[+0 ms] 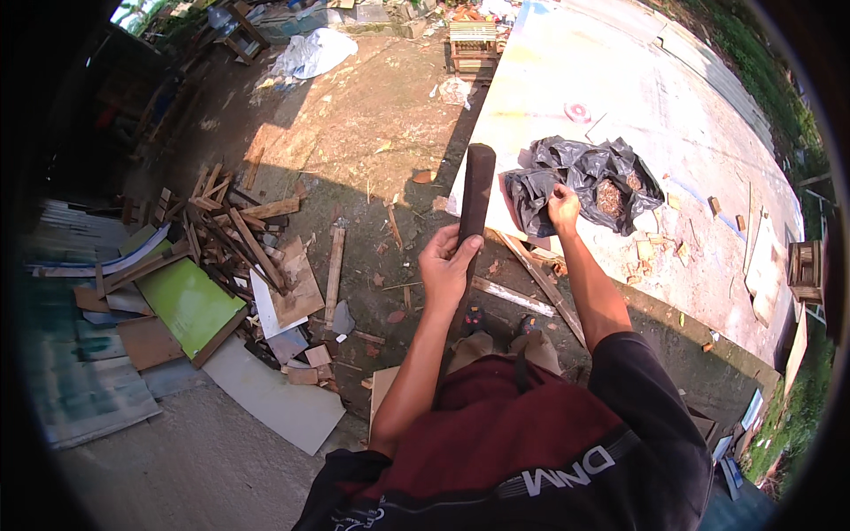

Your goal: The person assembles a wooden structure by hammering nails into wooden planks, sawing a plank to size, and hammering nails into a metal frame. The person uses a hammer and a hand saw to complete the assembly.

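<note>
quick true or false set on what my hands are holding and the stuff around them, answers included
1. The left hand holds a long dark bar. True.
2. The right hand holds a white sheet. False: it grips the black plastic bag.
3. The bag is tied shut. False: it is open, with loose brown bits showing.
4. A bright green panel lies beside the wood scraps. True.
5. The wood scraps are right of the bag. False: that pile is to its left.

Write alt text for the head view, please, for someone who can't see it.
A person's left hand holds a long dark bar; the right hand touches a black plastic bag on a pale slab. Scrap wood lies heaped at left.
</note>
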The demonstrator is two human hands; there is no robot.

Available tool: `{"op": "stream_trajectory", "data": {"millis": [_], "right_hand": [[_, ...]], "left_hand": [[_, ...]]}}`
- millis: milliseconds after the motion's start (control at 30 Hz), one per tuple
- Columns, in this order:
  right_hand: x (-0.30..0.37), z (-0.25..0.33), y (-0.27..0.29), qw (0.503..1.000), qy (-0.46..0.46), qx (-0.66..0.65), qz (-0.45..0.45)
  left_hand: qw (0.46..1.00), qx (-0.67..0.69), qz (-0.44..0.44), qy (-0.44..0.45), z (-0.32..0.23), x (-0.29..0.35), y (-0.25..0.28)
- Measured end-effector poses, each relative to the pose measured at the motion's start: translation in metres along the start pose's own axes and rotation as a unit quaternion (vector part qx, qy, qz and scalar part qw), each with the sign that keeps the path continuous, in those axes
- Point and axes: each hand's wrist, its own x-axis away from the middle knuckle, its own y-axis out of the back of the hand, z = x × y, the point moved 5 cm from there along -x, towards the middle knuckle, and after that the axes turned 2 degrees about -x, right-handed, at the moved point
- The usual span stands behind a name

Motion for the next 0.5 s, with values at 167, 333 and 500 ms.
{"op": "stream_trajectory", "data": {"millis": [167,333,500], "right_hand": [[0.002,-0.033,0.012,0.988,-0.071,-0.134,-0.007],[0.023,-0.001,0.006,0.989,-0.058,-0.131,-0.023],[0.008,0.005,-0.014,0.975,0.037,0.195,0.098]], "left_hand": [[0.998,0.041,0.055,0.002,-0.001,-0.005,-0.011],[0.997,0.053,0.03,0.039,0.02,-0.008,0.001],[0.994,0.063,0.016,0.083,0.028,-0.002,0.006]]}}
